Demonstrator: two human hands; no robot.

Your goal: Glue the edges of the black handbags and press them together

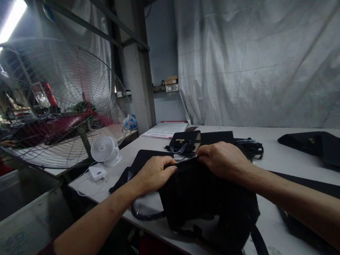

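A black bag (194, 197) with straps stands at the near edge of the table, its upper rim pinched between both my hands. My left hand (156, 171) grips the rim's left end, thumb and fingers closed on the cloth. On the right end, my right hand (222, 158) has its fingers closed over the same rim. A dark strap (148, 216) loops out at the bag's left, and another strap (260, 242) hangs at the lower right. Just beyond my hands lies a small black piece with a gold-coloured clasp (180, 141) and clear plastic wrap.
More black pieces (335, 148) lie on the white table (267, 146) to the right. A small white fan (104, 149) and a white box with a cable (97, 172) stand at the left. A large caged fan (67, 108) and a plastic bin (26, 219) are further left.
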